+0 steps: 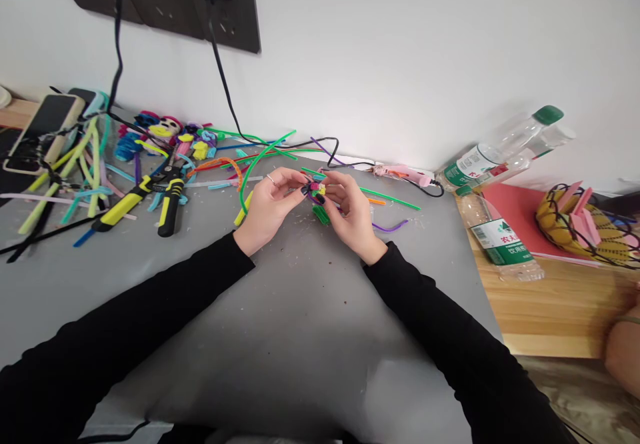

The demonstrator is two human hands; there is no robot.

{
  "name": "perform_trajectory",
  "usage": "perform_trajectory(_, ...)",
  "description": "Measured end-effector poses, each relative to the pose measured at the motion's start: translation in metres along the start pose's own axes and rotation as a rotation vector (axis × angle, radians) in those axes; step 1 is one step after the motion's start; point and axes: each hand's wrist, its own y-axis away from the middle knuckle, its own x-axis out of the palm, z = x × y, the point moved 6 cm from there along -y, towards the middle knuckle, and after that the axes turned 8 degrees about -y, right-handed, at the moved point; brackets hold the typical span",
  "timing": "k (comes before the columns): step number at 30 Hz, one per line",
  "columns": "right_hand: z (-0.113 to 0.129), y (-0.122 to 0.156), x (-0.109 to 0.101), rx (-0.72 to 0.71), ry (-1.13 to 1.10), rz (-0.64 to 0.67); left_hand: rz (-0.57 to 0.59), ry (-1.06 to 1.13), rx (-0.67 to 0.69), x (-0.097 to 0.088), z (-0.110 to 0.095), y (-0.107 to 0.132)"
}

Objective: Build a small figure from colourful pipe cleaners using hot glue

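Observation:
My left hand and my right hand meet over the grey mat, both with fingers pinched on a small multicoloured pipe-cleaner figure. Purple, pink, yellow and black show on it; the fingertips hide the rest. Just below, between the hands, is a folded green pipe-cleaner piece; whether it joins the figure I cannot tell. A long green pipe cleaner curves behind my left hand. Beyond my right hand lies a purple pipe cleaner.
Yellow-and-black pliers lie left, among loose pipe cleaners and several fuzzy figures. Phones rest far left. A pink glue gun lies by the wall. Plastic bottles and a yellow basket stand right, near another person's limb.

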Motion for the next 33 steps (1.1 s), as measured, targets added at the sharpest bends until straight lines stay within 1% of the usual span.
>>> perform_trajectory(2, 0.004, 0.0, 0.001, -0.025, 0.056, 0.013, -0.009, -0.007, 0.007, -0.001, -0.001, 0.0)
perform_trajectory(5, 0.006, 0.0, 0.001, -0.022, 0.102, 0.014, -0.028, -0.032, 0.016, -0.002, -0.001, 0.0)
perform_trajectory(8, 0.007, 0.0, 0.001, -0.021, 0.109, 0.011, -0.038, -0.035, 0.025, -0.002, -0.002, 0.0)
perform_trajectory(15, 0.008, 0.0, 0.0, -0.09, 0.073, 0.001, -0.033, -0.005, 0.001, -0.002, -0.001, 0.0)
perform_trajectory(21, 0.005, 0.0, 0.0, -0.062, 0.133, -0.001, -0.05, 0.007, -0.001, -0.004, -0.002, 0.0)
perform_trajectory(26, 0.012, -0.001, -0.001, -0.138, 0.208, -0.002, -0.031, -0.004, -0.002, -0.002, -0.003, 0.0)
perform_trajectory(33, 0.01, -0.001, 0.0, -0.092, 0.174, 0.013, -0.007, -0.024, 0.012, -0.001, -0.003, 0.0)
